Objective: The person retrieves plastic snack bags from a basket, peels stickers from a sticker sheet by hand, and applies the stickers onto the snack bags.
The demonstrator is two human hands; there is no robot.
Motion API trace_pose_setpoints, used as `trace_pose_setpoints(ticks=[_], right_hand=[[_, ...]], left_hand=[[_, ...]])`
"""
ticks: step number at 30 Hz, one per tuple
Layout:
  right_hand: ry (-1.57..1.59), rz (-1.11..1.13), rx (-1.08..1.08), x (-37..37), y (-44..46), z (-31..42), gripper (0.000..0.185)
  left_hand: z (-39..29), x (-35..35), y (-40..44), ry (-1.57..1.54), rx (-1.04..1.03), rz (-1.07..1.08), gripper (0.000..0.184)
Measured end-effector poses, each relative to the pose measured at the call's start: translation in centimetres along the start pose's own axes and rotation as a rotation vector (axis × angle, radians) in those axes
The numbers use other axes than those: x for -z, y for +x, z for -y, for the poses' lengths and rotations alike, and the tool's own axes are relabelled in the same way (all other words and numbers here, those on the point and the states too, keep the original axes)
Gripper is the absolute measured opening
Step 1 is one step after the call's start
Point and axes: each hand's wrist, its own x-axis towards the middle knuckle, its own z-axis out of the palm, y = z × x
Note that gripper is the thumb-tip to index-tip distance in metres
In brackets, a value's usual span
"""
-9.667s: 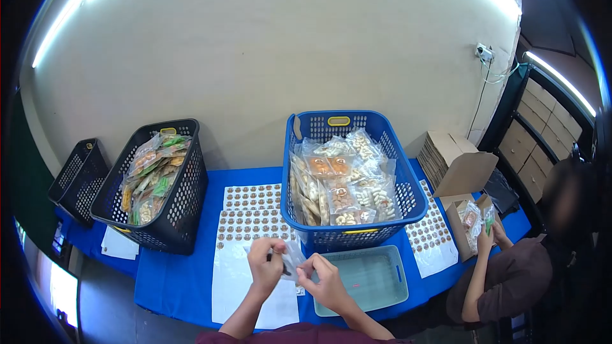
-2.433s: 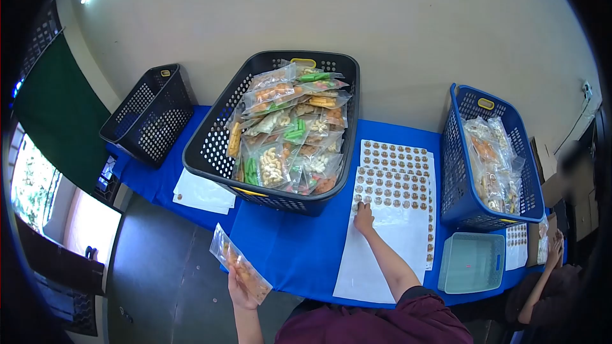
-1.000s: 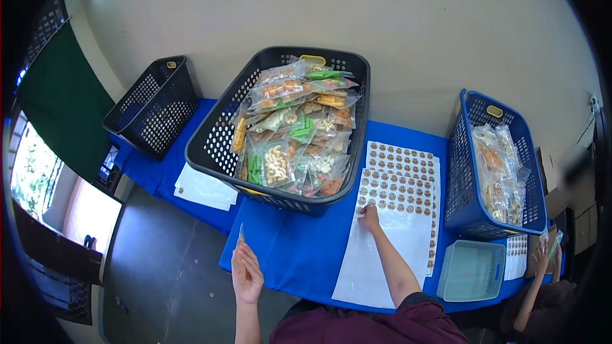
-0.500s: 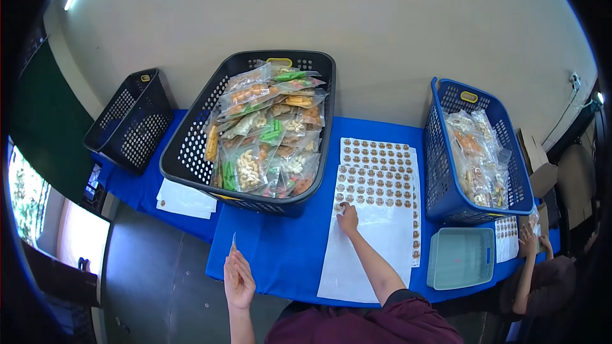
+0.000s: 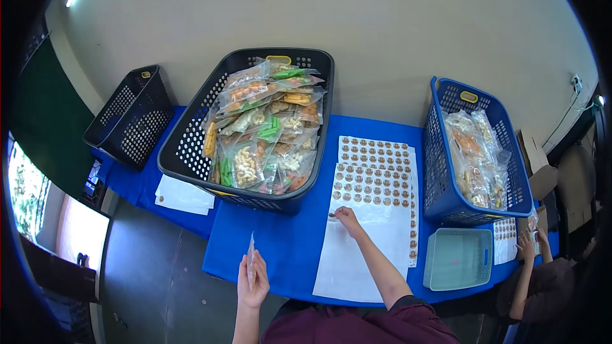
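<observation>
My left hand (image 5: 254, 283) is closed on a clear plastic packet (image 5: 251, 250), held upright and seen nearly edge-on in front of the table; its contents are hard to make out. Between the fingertips of my right hand (image 5: 349, 220) is a small round sticker (image 5: 332, 215), over the left side of a white sticker sheet (image 5: 360, 258). Rows of round brown stickers cover the sheet's far part, while its near part is bare. Another sticker sheet (image 5: 376, 151) lies partly under it.
A large black basket (image 5: 191, 146) full of snack packets stands ahead, with a second black basket (image 5: 150, 134) at far left. To the right are a blue basket (image 5: 440, 181) of packets and a pale green tray (image 5: 440, 277). A co-worker's hands (image 5: 528, 242) are at far right.
My right hand has drawn back from the sticker rows toward me, with a sticker now at its fingertips. My left hand and the packet have moved slightly right.
</observation>
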Motion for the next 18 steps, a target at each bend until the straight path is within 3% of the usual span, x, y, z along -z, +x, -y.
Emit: trace_pose_setpoints(ticks=[1,4,9,12,18], right_hand=[[0.213,0.054,-0.067,0.4,-1.3,1.8,0.008],[0.381,0.076,-0.301,1.6,-5.0,6.5,0.014],[0.562,0.081,-0.184,3.5,-11.9,11.7,0.014],[0.561,0.133,-0.113,5.4,-16.9,15.3,0.014],[0.780,0.116,0.145,10.3,-27.0,20.1,0.006]], left_hand=[[0.7,0.0,0.1,0.019,-0.013,-0.045,0.031],[0.8,1.5,0.6,0.151,0.104,-0.016,0.031],[1.8,4.7,2.5,0.510,0.152,-0.033,0.033],[6.8,4.5,3.6,0.928,-0.034,-0.177,0.036],[14.7,5.3,6.6,1.481,0.122,-0.143,0.034]])
